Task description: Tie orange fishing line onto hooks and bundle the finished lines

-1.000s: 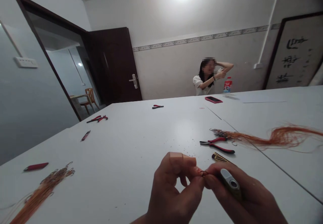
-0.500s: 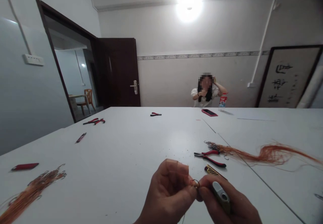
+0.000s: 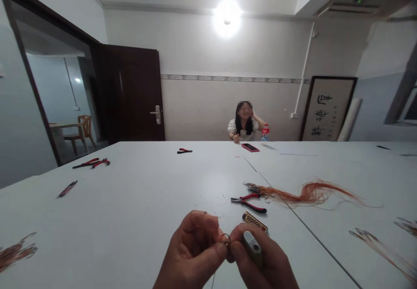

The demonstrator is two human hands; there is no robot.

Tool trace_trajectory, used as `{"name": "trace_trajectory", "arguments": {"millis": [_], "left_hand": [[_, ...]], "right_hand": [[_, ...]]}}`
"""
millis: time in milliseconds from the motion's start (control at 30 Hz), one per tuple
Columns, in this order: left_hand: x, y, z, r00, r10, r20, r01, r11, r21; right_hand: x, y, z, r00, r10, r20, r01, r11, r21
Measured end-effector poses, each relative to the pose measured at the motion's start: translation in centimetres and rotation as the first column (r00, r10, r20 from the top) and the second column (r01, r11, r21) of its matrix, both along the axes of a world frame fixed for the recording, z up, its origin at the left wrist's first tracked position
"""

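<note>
Fingers [image 3: 213,254] of the left hand [image 3: 189,256] pinched a thin curved hook [image 3: 226,237] nearer than the pliers [image 3: 252,205]; the right hand [image 3: 272,258] clutched a smooth rounded tool [image 3: 253,249]. Wispy orange strands [image 3: 288,196] trailed right of the pliers, a gold-patterned bar [image 3: 255,221] just nearer.

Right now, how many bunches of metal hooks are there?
4: one orange-stranded hook bunch at the left edge, another beyond the red-and-black pliers, a third and fourth near the right edge. More may be hidden.

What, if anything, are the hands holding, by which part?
Left hand: small curved hook, gripped part hidden. Right hand: grey-ended green tool, by its body.
</note>
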State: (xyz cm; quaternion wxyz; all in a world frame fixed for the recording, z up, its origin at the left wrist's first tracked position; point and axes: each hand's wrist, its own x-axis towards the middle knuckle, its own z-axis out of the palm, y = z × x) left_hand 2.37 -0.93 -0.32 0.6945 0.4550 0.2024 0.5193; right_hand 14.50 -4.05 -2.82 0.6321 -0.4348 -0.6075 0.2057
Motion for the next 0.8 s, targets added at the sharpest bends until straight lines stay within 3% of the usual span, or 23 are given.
{"name": "trace_trajectory", "arguments": {"millis": [233, 567, 800], "left_hand": [[-0.19, 0.0, 0.17, 0.999, -0.054, 0.007, 0.054, 0.997, -0.053], [-0.86, 0.29, -0.27, 0.986, -0.155, -0.058, 0.148, 0.983, -0.111], [-0.91, 0.53, -0.19, 0.989, -0.098, -0.115, 0.084, 0.989, -0.119]], "right_hand": [[-0.04, -0.14, 0.24, 0.996, 0.063, -0.065, -0.068, 0.994, -0.083], [-0.28, -0.11, 0.66, 0.925, 0.249, -0.287, -0.298, 0.944, -0.142], [0.18, -0.02, 0.08, 0.913, 0.274, -0.303, -0.339, 0.921, -0.191]]}}
